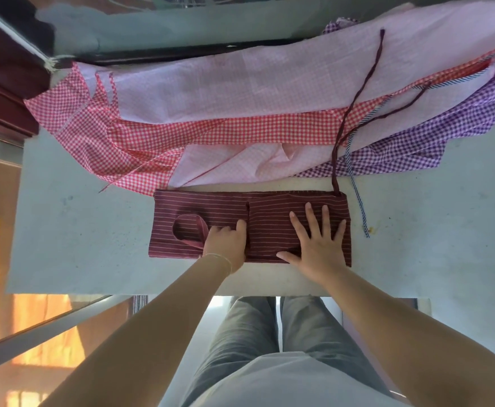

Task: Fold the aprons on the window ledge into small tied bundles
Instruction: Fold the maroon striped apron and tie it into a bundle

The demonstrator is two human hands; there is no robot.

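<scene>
head view looks down on a pale window ledge (93,245), where a maroon striped apron (211,207) lies folded into a long flat band near the ledge's front edge. the right hand (317,242) lies flat on the right half of the maroon striped apron, fingers straight and spread, palm pressing the cloth down. the left hand (227,243) sits on the middle of the same apron with its fingers curled under; it seems to pinch the neck loop (189,230) that curves out to its left, though the grip itself is hidden by the knuckles. a thin bracelet (221,259) circles the left wrist. from the apron's far right corner a dark maroon tie (358,98) runs away over the pile of checked aprons (240,124) behind it: pale pink, red gingham and purple gingham, spread loosely along the back of the ledge. a blue-and-white striped tie (358,195) trails off that pile just right of the maroon apron.
</scene>
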